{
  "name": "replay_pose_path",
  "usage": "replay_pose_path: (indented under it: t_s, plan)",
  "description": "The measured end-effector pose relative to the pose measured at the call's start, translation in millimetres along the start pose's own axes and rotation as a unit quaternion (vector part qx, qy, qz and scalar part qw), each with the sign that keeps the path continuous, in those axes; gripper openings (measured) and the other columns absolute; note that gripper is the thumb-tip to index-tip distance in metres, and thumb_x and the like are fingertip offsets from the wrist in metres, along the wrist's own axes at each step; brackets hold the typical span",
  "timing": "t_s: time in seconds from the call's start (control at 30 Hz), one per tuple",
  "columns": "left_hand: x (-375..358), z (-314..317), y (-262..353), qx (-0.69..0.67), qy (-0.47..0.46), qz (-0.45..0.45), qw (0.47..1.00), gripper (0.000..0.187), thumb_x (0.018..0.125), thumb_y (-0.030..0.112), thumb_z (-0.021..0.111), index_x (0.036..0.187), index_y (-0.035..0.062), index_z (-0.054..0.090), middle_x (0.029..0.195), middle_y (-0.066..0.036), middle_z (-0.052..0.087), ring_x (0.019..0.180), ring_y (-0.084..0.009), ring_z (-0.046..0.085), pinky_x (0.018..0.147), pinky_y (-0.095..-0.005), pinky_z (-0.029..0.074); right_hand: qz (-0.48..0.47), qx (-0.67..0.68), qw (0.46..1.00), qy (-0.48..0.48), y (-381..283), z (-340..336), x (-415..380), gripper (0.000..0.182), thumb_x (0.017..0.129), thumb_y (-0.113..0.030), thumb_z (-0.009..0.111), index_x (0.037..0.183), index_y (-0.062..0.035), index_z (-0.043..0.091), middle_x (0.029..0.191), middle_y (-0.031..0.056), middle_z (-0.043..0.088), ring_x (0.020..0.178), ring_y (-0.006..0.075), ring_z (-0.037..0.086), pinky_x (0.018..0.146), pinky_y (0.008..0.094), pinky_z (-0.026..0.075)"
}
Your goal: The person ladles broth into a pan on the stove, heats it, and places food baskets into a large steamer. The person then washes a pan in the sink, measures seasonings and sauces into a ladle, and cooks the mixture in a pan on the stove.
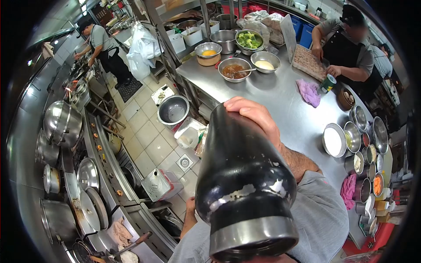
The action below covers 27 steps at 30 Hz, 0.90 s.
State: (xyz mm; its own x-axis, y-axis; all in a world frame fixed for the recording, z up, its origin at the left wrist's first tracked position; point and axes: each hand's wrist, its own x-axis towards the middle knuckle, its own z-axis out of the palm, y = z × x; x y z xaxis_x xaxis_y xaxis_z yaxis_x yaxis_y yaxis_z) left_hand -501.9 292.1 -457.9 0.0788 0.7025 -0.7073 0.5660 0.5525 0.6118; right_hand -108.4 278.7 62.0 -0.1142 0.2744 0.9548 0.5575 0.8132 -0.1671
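The right hand [263, 120] grips a black flask [245, 162] close to the camera, steel rim lowest in view — fingers wrapped over its far end. The left hand [190, 205] shows low beyond it, fingers unclear. Behind, a sauce bowl [232, 79] sits near the table's [291, 118] left corner — a person [351, 48] stands along its far edge.

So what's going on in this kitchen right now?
The wearer's right hand grips a scuffed black container close to the camera, its metal-rimmed end nearest. The left hand is low and mostly hidden; I can't tell whether it holds anything. Across the steel counter, a co-worker has both hands at a large speckled slab. Another person stands by the stoves.
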Motion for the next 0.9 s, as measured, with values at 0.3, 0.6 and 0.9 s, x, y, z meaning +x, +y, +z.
replay_pose_path:
  t_s: [0.3,0.6,0.9]
  plan:
    - [-18.6,1.5,-18.9,0.022,0.002,-0.058,0.998,0.056,0.071,0.029,0.071,0.11,-0.0068,0.053,0.098,-0.015,0.062,0.089,-0.02,0.059,0.076,-0.0295,0.047,-0.057,-0.055,0.996,0.044,6.0,-13.5,12.3,0.063,0.066,-0.008,0.072,0.118,0.0038,0.037,0.107,0.0246,0.049,0.095,0.0371,0.053,0.083,0.0453,0.044]
    - [12.4,-1.3,-33.9,0.075,0.012,0.039,0.996,0.047,0.079,0.023,0.062,0.114,-0.0054,0.051,0.099,-0.015,0.061,0.083,-0.0202,0.06,0.069,-0.0289,0.048,-0.1,-0.078,0.991,0.051,13.0,-26.5,26.5,0.066,0.063,-0.008,0.074,0.117,0.0032,0.037,0.106,0.0252,0.05,0.095,0.0371,0.053,0.082,0.0477,0.044]
    - [-2.6,-1.0,-13.0,-0.028,-0.02,-0.04,0.999,0.043,0.08,0.016,0.061,0.116,-0.0045,0.047,0.079,-0.007,0.057,0.053,-0.0103,0.048,0.04,-0.0234,0.036,-0.123,-0.105,0.986,0.029,14.0,-38.2,36.0,0.068,0.062,-0.01,0.076,0.116,0.003,0.037,0.105,0.0252,0.05,0.094,0.0367,0.054,0.083,0.0478,0.044]
